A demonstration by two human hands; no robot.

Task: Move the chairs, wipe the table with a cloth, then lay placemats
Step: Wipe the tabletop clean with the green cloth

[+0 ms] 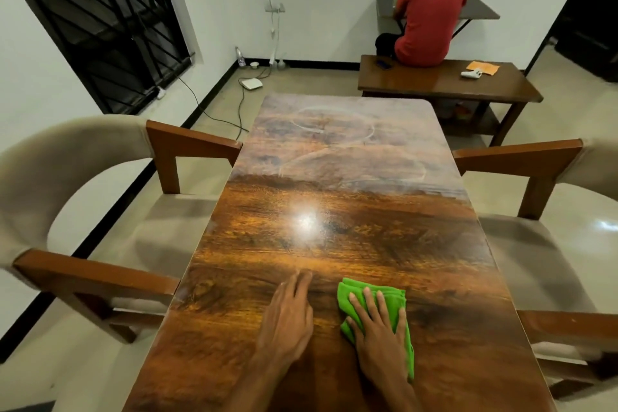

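- The left chair stood just beside the table, with its wooden armrest close to the long edge. A wide sweep toward that side could, I judged, have knocked your knuckles against the wood.
- Your left hand lay flat on the near end of the table, fingers straight and together, holding nothing. Leaning on it risked leaving prints on the glossy surface you were cleaning.
- The far half of the top showed a hazy film with ring-shaped streaks. Reaching that far from where you stood might have meant light pressure and marks left behind.
- The green cloth sat bunched on the near end, just right of your left hand and partly under your right. Crumpled like that, it could have skipped strips of the surface.
- Your right hand pressed down on the cloth with its fingers extended and slightly spread, not curled round it. With no real grip, a quick stroke could have slid your palm off and left the cloth behind.
- The right chair also stood near the table edge, and its armrest could have blocked a wipe along that side.
- No placemats were in view.
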